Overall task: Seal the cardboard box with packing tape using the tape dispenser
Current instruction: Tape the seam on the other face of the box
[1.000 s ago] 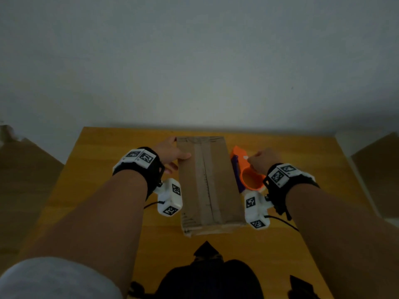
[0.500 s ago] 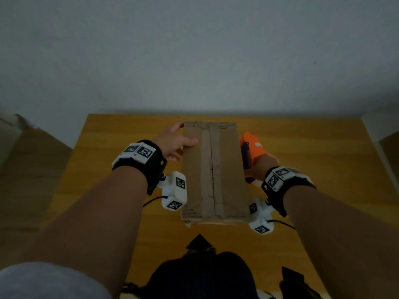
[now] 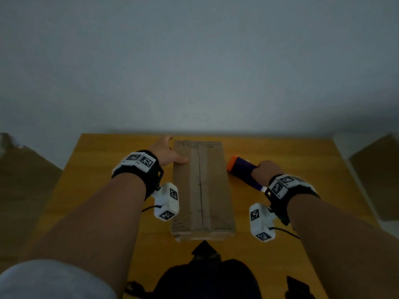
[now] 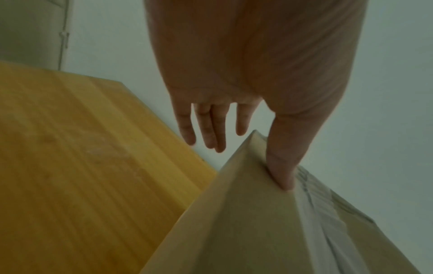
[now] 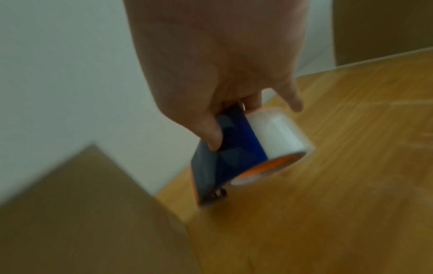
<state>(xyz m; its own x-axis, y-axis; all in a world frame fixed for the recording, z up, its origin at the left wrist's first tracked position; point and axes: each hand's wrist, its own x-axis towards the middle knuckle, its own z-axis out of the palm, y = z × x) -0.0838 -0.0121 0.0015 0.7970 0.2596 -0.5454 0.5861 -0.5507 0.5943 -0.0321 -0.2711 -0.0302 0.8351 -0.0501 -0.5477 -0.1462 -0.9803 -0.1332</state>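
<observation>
On the right side of the table, the right hand [image 3: 264, 172] has its fingers wrapped round the tape dispenser [image 3: 243, 172], orange nose pointing away, blue body in the fist; the wrist view shows the clear tape roll [image 5: 277, 134] beside the thumb. The dispenser sits just beside the box, apart from it, and whether it is clear of the wood cannot be told. Across the way, the left hand [image 3: 166, 154] steadies the cardboard box [image 3: 201, 190]: fingers straight and spread past the far left corner, thumb [image 4: 284, 161] pressed flat on the top face.

The box lies lengthways in the middle of the wooden table [image 3: 302, 160], flaps down, with a pale strip along the centre seam [image 3: 200, 186].

The step looks like the pick-up: tool in hand, no fresh tape laid yet. Next, the dispenser probably has to go to one end of the seam and be pressed down there, while the left hand keeps the box from sliding.

Hard to read: both wrist views are smeared, the dispenser's blade is not visible, and whether that pale strip is old tape is unclear. The dark bundle [image 3: 205, 277] at the near edge is unidentifiable.
</observation>
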